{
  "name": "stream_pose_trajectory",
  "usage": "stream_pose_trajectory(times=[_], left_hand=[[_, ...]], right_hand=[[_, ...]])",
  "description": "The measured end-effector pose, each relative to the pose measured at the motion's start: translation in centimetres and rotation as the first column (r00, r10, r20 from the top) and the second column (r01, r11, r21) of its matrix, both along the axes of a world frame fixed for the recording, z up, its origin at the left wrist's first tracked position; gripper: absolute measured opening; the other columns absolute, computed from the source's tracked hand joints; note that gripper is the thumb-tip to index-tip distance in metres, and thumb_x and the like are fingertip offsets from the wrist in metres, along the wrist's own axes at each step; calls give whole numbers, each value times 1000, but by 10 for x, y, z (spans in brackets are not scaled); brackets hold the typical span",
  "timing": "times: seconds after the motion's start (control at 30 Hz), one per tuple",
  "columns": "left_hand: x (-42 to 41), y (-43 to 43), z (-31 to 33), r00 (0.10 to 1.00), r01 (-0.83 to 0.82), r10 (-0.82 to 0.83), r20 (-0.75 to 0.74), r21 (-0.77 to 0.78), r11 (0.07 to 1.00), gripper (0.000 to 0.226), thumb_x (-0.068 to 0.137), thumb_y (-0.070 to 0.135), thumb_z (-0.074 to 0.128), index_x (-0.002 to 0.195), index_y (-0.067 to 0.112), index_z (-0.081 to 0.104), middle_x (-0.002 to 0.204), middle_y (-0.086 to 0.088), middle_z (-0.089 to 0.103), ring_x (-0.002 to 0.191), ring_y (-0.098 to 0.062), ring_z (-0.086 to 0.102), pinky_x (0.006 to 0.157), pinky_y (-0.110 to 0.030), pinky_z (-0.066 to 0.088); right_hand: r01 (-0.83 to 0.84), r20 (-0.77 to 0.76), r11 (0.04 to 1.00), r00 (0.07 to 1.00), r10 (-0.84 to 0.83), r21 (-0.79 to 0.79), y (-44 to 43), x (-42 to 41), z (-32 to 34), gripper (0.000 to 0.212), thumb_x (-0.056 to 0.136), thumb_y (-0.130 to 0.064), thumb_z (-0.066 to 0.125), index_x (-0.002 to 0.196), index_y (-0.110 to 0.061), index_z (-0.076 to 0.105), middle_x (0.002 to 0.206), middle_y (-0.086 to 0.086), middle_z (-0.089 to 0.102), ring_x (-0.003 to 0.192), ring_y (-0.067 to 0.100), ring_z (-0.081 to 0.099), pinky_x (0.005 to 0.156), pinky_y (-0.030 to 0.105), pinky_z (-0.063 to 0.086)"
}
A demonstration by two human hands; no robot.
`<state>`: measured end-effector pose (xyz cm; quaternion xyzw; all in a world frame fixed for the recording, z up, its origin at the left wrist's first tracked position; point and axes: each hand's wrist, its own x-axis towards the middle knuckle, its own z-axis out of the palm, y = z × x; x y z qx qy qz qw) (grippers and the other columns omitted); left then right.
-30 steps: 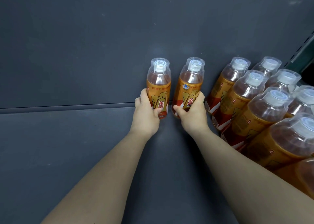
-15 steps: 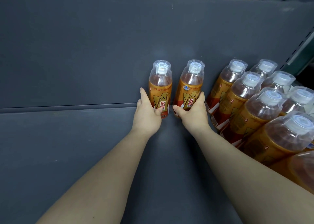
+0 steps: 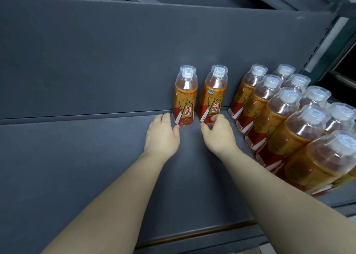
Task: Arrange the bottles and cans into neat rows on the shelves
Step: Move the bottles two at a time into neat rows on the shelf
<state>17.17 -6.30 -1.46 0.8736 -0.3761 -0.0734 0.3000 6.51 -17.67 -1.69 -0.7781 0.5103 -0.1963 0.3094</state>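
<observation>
Reaching in over the front edge of the shelf (image 3: 96, 176), you are holding both bare forearms out toward its back edge. Your left hand (image 3: 162, 136) is lying loosely open, fingers beside the left bottle (image 3: 185, 97), thumb at its foot, gripping nothing. Your right hand (image 3: 219, 134) is spreading wide too, holding nothing. Its blurred fingertips are crossing the foot of the right bottle (image 3: 212, 95), and I cannot tell whether they are touching.

Both bottles are standing upright at the back edge, against the panel (image 3: 96, 61), just apart from each other and further from the block (image 3: 277, 122) along the right edge. You are probably seating new rows from the back.

The bottles are showing clear, round-shouldered plastic, amber drink and glossy orange-and-red labels, with white caps (image 3: 187, 73) under clear domed covers. Shelf and panel are looking matte dark grey.
</observation>
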Motion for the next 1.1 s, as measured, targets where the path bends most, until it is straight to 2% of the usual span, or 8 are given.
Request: stream_pose_trajectory(times=[0.1,0.23,0.33,0.53,0.77,0.93,1.1], left_hand=[[-3,13,-3,993,48,-57,99,90,995,56,105,37,43,153,12,31,159,-9,34,147,-28,28,121,-41,25],[-4,34,-3,984,39,-73,164,201,979,58,105,42,36,154,12,28,162,-11,26,151,-32,18,123,-47,15],[-6,56,-1,982,6,-53,179,258,966,62,105,46,32,156,13,22,164,-12,19,152,-35,13,124,-48,9],[-17,104,6,983,-106,54,176,297,949,65,105,49,28,159,15,13,167,-11,10,153,-34,6,124,-48,4],[-40,172,6,956,-270,210,207,330,905,66,105,50,27,158,14,15,166,-11,12,152,-35,8,123,-49,6],[-50,232,7,917,-391,326,231,343,854,66,105,51,28,158,14,15,166,-11,13,152,-35,8,123,-50,6],[-49,308,9,843,-536,471,259,341,772,66,105,51,28,158,14,15,166,-12,14,152,-36,10,123,-51,8]], right_hand=[[-175,-150,983,975,166,-49,21,-4,7,55,100,-41,55,148,-19,39,149,4,46,137,26,45,108,44,45],[-368,-278,927,900,336,-71,45,-11,12,68,102,-45,48,158,-20,19,164,2,23,152,24,18,120,42,24],[-474,-361,874,837,411,-104,59,-12,12,68,104,-49,41,159,-20,15,167,2,14,154,24,6,125,42,13],[-588,-423,794,765,485,-155,87,-10,14,65,105,-51,29,160,-20,13,168,6,8,154,26,1,125,42,5],[-698,-428,704,681,595,-130,134,-9,12,64,105,-52,24,160,-20,13,168,6,6,155,26,-1,125,41,1],[-797,-417,594,580,700,-112,184,6,9,66,105,-54,23,160,-20,12,168,6,5,155,25,-1,125,41,0],[-889,-396,444,451,800,-115,255,33,16,66,105,-54,22,160,-21,11,168,6,4,155,23,-2,125,40,0]])
